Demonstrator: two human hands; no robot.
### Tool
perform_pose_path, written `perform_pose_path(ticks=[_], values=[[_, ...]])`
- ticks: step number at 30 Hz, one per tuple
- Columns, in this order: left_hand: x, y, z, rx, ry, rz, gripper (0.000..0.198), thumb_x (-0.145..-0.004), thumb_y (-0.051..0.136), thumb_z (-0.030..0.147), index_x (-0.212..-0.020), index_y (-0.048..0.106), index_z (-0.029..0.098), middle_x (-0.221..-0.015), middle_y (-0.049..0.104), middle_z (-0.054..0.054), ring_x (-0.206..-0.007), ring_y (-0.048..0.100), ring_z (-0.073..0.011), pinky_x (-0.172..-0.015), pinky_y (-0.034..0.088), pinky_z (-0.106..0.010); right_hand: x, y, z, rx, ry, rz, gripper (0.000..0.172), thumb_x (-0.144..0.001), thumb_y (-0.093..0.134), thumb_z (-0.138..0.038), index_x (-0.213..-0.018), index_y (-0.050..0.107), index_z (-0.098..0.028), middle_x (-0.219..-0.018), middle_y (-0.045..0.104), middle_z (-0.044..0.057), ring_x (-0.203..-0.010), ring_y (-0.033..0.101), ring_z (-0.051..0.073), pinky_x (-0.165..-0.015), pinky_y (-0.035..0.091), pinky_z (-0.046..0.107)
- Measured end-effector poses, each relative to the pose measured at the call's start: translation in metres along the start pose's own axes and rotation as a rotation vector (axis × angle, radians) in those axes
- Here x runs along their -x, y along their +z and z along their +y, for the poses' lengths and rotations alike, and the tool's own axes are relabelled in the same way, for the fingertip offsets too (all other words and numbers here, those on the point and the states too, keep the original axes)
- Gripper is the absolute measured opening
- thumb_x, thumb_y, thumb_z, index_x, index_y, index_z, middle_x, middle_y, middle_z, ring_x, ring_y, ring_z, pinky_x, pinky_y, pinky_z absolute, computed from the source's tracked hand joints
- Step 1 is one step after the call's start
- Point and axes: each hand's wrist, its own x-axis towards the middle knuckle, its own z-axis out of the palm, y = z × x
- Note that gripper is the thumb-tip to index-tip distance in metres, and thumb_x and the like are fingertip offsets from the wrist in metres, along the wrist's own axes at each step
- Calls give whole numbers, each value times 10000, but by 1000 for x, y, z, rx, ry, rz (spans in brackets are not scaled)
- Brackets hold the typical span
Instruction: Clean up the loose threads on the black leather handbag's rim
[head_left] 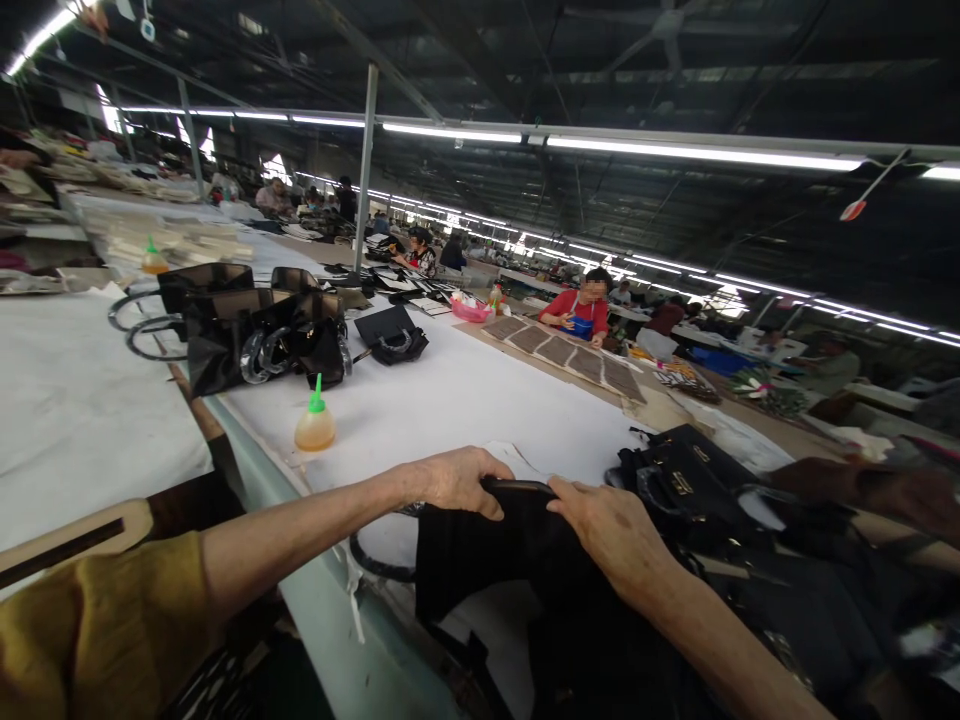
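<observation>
A black bag (517, 560) is held at the near edge of the tabletop (465, 400), partly hanging over it. Its upper rim is gripped by the left hand (457, 480), fingers curled over the top. The right hand (607, 530) is laid closed on the same rim just beside the left, fingers bent over the edge. A dark loop handle (375, 560) is seen below the left wrist. To the right, touching the held bag, a pile of black handbags (690, 480) with gold fittings is noted. Farther back, a small bottle (315, 425) with a green nozzle stands upright on the white cover. Beyond it, a cluster of glossy black bags (247, 330) with ring handles is recorded, and a flat black purse (391, 335) nearby. At the far end, a person in red (581, 310) is seated beside brown panels (562, 350).
</observation>
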Motion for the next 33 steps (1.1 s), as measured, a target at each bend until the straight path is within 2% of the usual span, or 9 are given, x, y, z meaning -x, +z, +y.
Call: perform_pose_path(ticks=[4, 9, 14, 17, 21, 24, 28, 33], values=[[0, 0, -4, 64, -6, -21, 351, -618, 620, 265, -959, 633, 185, -718, 605, 30, -600, 526, -122, -500, 383, -182, -1, -5, -1, -160, 65, -47, 261, -889, 363, -282, -711, 539, -207, -653, 626, 3, -616, 572, 138, -555, 317, 233], [1, -3, -10, 146, 9, -44, 409, -579, 656, 241, -984, 631, 189, -770, 622, 28, -637, 538, -127, -537, 410, -184, -10, -7, -2, -418, 195, -139, 223, -844, 399, -284, -682, 537, -217, -647, 602, -16, -639, 543, 129, -551, 312, 212], [-1, -6, -18, 274, -30, -57, 474, -545, 686, 248, -1009, 620, 176, -770, 630, 22, -613, 539, -122, -521, 417, -181, -17, 0, -6, -307, 220, -87, 186, -829, 410, -240, -680, 519, -214, -658, 598, -5, -665, 540, 145, -578, 302, 230], [-1, -8, -17, 287, -53, -38, 437, -546, 695, 275, -966, 639, 167, -731, 627, 24, -595, 536, -117, -510, 414, -176, -18, 2, -8, -255, 211, -69, 186, -835, 406, -236, -684, 512, -218, -649, 600, -5, -669, 544, 153, -592, 304, 237], [8, -11, -14, 291, -67, -51, 381, -569, 685, 272, -932, 651, 164, -707, 620, 19, -600, 538, -120, -508, 414, -178, -15, 2, -6, -268, 218, -81, 208, -841, 394, -244, -668, 505, -214, -653, 601, -4, -645, 543, 148, -590, 314, 235], [19, -12, -16, 344, -79, -61, 423, -524, 718, 241, -933, 645, 163, -739, 620, 14, -641, 545, -129, -548, 432, -189, -13, 3, -3, -286, 222, -85, 202, -840, 389, -251, -701, 534, -224, -677, 614, 2, -677, 559, 162, -593, 322, 239], [32, -9, -28, 456, -95, -10, 472, -469, 754, 234, -920, 639, 156, -755, 612, 13, -673, 539, -130, -617, 448, -214, -12, 5, -1, -303, 208, -69, 213, -837, 385, -268, -715, 557, -236, -651, 616, 4, -661, 567, 169, -590, 331, 244], [41, -2, -36, 519, -41, 58, 407, -530, 734, 262, -909, 646, 143, -753, 604, 10, -693, 525, -130, -674, 439, -228, -9, 2, 0, -305, 181, -62, 247, -844, 365, -298, -718, 572, -246, -609, 605, 5, -634, 564, 176, -583, 337, 248]])
